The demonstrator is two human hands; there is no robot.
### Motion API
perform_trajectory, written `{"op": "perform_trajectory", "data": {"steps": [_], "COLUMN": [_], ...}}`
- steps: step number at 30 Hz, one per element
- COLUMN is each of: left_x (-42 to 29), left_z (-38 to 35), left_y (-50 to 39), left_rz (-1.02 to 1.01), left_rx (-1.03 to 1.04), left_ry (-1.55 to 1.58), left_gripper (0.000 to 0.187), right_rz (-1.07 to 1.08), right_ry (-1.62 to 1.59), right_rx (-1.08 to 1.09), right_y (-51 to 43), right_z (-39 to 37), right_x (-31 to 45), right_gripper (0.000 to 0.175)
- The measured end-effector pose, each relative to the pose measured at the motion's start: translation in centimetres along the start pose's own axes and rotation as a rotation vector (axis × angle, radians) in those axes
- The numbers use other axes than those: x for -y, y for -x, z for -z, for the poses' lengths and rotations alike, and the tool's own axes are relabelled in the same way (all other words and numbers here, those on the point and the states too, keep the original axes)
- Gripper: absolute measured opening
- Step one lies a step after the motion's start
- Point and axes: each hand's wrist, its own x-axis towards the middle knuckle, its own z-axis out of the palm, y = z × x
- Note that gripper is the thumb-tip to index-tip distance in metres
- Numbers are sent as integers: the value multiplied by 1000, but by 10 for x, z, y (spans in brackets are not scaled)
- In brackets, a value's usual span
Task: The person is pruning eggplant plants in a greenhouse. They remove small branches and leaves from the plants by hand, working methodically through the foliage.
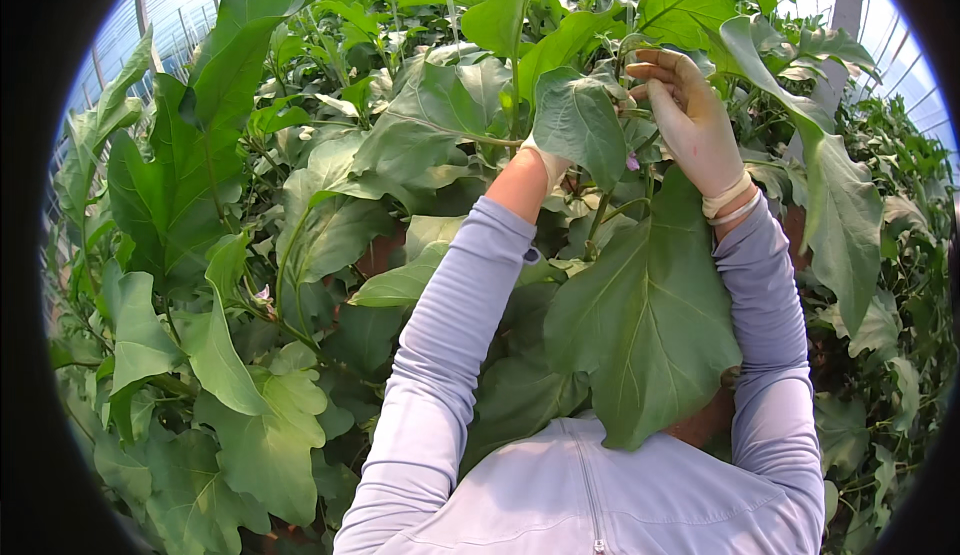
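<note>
My right hand (694,116), in a thin pale glove, is raised among the upper growth of an eggplant plant. Its fingers are bent towards a thin stem; whether they grip it cannot be made out. My left hand (551,165) reaches in from the left, and a drooping eggplant leaf (581,124) hides its fingers. Only the glove's cuff and the wrist show clearly. Below and between the hands hangs a small purple flower (632,160). A broad eggplant leaf (649,315) spreads downwards between my forearms.
Tall leaves (180,172) crowd the left side, and a long curled leaf (840,202) hangs beside my right forearm. Support strings (450,0) run down from above. A grey post (838,37) rises at the upper right. Another pale flower (264,294) shows lower left.
</note>
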Motion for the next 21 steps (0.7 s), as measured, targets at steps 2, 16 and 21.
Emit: {"op": "perform_trajectory", "data": {"steps": [2, 16, 21], "left_x": [-2, -83, -125], "left_z": [-1, 4, -9], "left_y": [-2, -133, -116], "left_rz": [-18, 155, 244], "left_rx": [17, 23, 53], "left_ry": [-137, -497, -1084], "left_gripper": [21, 34, 27], "right_rz": [-12, -447, 75], "right_ry": [21, -8, -246], "right_rx": [157, -30, 331], "right_y": [-23, -54, -63], "right_z": [4, 41, 27], "right_x": [-26, -85, -79], "right_gripper": [33, 20, 20]}}
